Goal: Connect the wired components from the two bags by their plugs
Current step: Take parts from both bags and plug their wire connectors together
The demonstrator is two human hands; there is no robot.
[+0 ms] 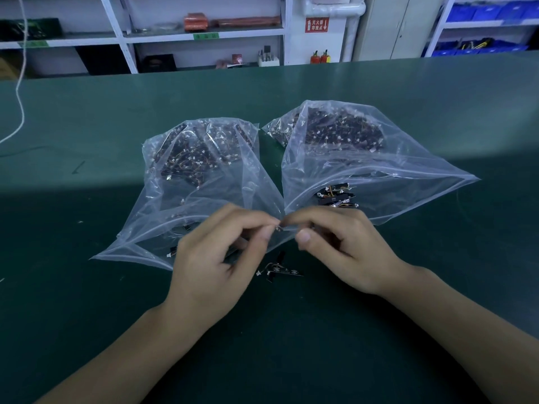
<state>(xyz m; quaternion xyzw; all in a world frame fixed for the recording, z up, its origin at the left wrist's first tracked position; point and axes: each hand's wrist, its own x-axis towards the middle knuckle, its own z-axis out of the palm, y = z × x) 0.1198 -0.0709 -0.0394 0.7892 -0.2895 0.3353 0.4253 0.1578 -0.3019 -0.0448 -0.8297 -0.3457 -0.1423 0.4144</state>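
Two clear plastic bags lie open on the green table, the left bag point(201, 182) and the right bag point(361, 170), each full of small black wired components with white plugs. My left hand point(215, 260) and my right hand point(344, 249) meet fingertip to fingertip in front of the bags, pinching tiny plugs point(279, 228) between thumb and forefinger. The plugs are mostly hidden by my fingers, so I cannot tell whether they are joined. A few joined black components point(280, 269) lie on the table below and between my hands.
Several components point(335, 196) spill at the right bag's mouth. A white cord point(20, 91) hangs at the far left. Shelves with boxes and blue bins stand behind the table's far edge point(291, 67).
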